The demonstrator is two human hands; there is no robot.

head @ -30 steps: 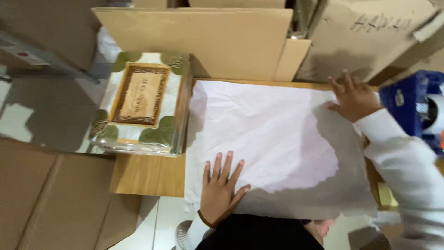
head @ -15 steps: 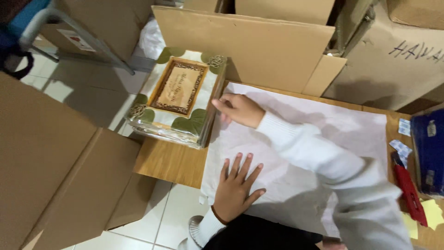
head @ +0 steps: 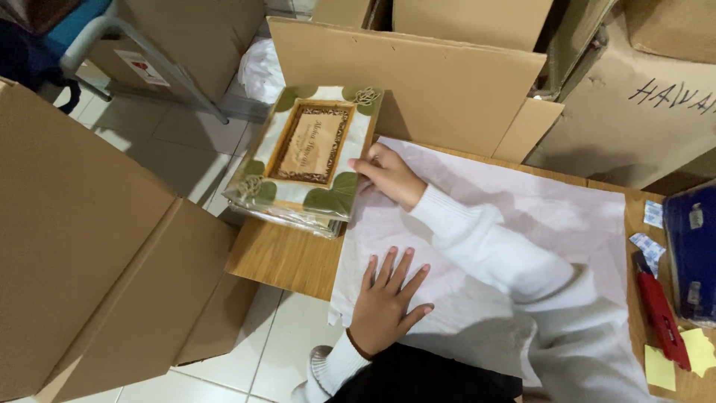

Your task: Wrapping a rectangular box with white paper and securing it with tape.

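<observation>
Frame (head: 307,153): a flat ornate piece with a brown centre panel and green leaf corners, wrapped in clear film – it lies on top of a small stack at the table's left end, just left of the right hand's fingertips.
Right hand (head: 389,175): reaches across the paper, fingers curled at the frame's near right edge and touching it; whether they clasp the edge or only press against it I cannot tell.
Left hand (head: 384,302): flat, fingers spread, palm down on the paper – gripping nothing, well below the right hand.
Paper (head: 514,201): a large white sheet, creased, spread under both hands; its left edge lies just beside the frame.
Table (head: 287,257): wood, bare strip showing below the frame and left of the left hand.
Cutter (head: 658,313): red, far right of both hands, on the table beyond the paper's edge.
Notes (head: 682,358): yellow slips beside the cutter.
Blue box (head: 693,250): above the cutter, at the right edge of view.
Cardboard boxes (head: 97,246): stand left of the table and behind the frame.
</observation>
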